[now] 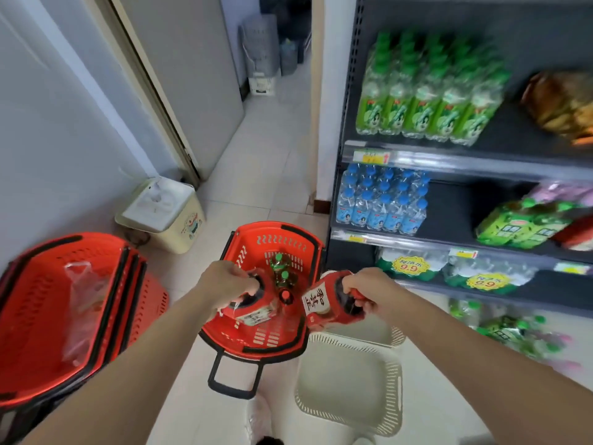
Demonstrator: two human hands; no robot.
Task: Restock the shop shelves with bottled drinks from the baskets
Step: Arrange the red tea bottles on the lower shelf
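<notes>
Head view. Yellow stickers reading "9.9" (409, 266) sit on wrapped packs on the shelves (465, 162), right of the basket (279, 232). The right bottle (327, 303) carries a white panel with red Chinese characters. The left bottle (253, 308) has a pale label too blurred to read.

The basket is red perforated plastic with black rim trim and a black handle. Both bottles are red plastic with dark necks.

The left hand (229, 282) is curled round the left bottle's top, over the basket's interior. Whether the bottle rests on the basket floor cannot be told. The right hand (362, 290) grips the right bottle's neck. That bottle is tilted, just outside the basket's right rim. Green-capped bottles (282, 271) stand inside the basket.
</notes>
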